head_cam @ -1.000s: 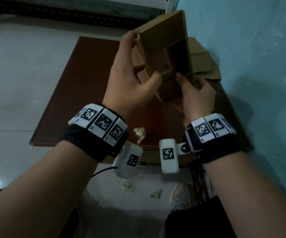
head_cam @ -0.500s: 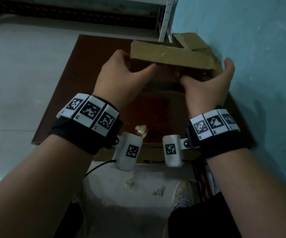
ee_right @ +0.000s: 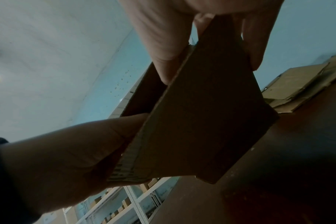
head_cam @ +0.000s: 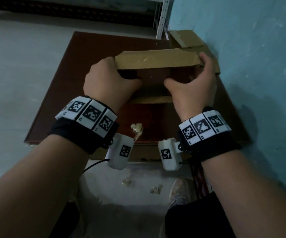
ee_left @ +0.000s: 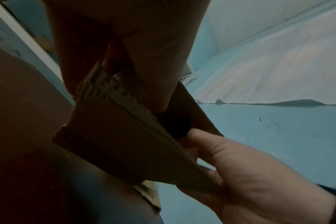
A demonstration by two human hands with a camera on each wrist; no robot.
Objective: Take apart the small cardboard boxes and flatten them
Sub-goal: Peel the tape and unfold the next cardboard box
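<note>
The cardboard box (head_cam: 156, 61) has swung from standing tall and tilted, open mouth toward the camera, to lying level across both hands, and it has come down lower over the brown table (head_cam: 66, 86). The left hand (head_cam: 109, 81) now clamps the box's left end, thumb tucked inside the opening and fingers behind the far wall. The right hand (head_cam: 195, 83) has closed in from a spread hold and grips the right end the same way, thumb inside, fingers curled over the outer corner. The box hangs in the air above the table, not resting on it, with flattened cardboard (head_cam: 188, 40) lying by the blue wall (head_cam: 259, 66) behind. With its ends open and both hands set at opposite ends, the box looks ready to be squashed sideways into a flat sleeve
</note>
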